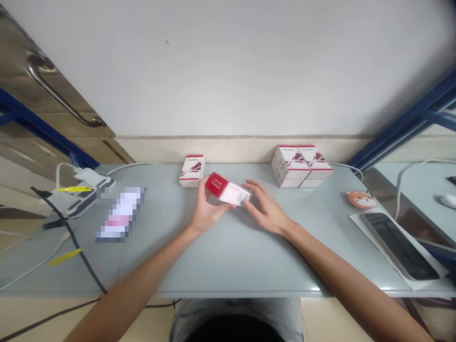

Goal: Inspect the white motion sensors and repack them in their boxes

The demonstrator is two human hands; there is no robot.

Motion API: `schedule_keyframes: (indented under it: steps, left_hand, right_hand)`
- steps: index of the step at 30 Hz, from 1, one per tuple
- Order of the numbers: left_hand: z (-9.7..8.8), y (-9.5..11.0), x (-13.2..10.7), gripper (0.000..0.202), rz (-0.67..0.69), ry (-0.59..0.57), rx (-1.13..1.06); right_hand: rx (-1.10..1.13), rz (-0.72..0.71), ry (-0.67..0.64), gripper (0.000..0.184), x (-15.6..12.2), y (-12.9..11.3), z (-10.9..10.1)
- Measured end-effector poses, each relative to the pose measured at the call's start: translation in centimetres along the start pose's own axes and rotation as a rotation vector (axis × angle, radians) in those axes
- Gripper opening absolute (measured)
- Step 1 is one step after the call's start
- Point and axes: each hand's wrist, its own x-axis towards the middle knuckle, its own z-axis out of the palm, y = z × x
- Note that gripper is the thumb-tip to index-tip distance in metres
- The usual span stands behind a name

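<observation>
My left hand (208,209) grips a red and white cardboard box (226,189) by its near side, tilted above the grey table (235,266). My right hand (265,207) is beside it with fingers spread, the fingertips at the box's right end. Just beyond my left hand stands a small white box with red markings (192,171). A pair of matching boxes (301,166) stands side by side at the back, to the right of my right hand.
On the right lie an orange fox-faced object (361,199) and a dark tablet (401,246) on white paper (359,222). On the left are a blurred flat item (121,213), a white device (89,192) and cables (83,256). A white wall (228,71) backs the table.
</observation>
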Motion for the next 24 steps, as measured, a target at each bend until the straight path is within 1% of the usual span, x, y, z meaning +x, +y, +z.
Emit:
schedule_keyframes:
  steps: [2,3,5,8,11,14,16,19,21,24]
  left_hand:
    - [-0.2,0.3,0.0,0.085,0.156,0.031,0.185]
    - [-0.2,0.5,-0.1,0.080,0.235,0.031,0.252]
    - [-0.4,0.8,-0.1,0.073,0.360,0.025,0.335]
    - [-0.7,1.0,0.0,0.077,0.444,0.030,0.398]
    - [-0.8,1.1,0.1,0.082,0.487,0.033,0.417]
    - [-0.6,1.5,0.1,0.083,0.480,-0.022,0.397]
    - [-0.5,1.8,0.2,0.075,0.452,-0.093,0.387]
    - [-0.4,1.9,0.1,0.056,0.416,-0.174,0.442]
    - [-0.4,1.8,-0.1,0.049,0.409,-0.188,0.476]
    - [-0.3,1.5,-0.2,0.043,0.443,-0.190,0.486]
  right_hand:
    - [-0.073,-0.102,0.024,0.068,0.0,0.1,-0.5]
    - [-0.083,-0.142,0.035,0.071,0.0,0.0,-0.7]
    - [-0.096,-0.214,0.037,0.069,-0.1,-0.4,-0.9]
    - [-0.118,-0.318,-0.001,0.069,-0.1,-1.0,-1.0]
    - [-0.124,-0.355,0.006,0.066,-0.2,-1.2,-0.9]
    - [-0.157,-0.349,0.061,0.057,-0.2,-1.0,-0.7]
    - [-0.177,-0.343,0.106,0.055,-0.3,-0.7,-0.8]
    - [-0.189,-0.327,0.159,0.049,-0.2,-0.2,-1.0]
    - [-0.191,-0.331,0.179,0.046,-0.2,0.0,-1.1]
    - [-0.190,-0.352,0.207,0.043,0.0,0.2,-1.3]
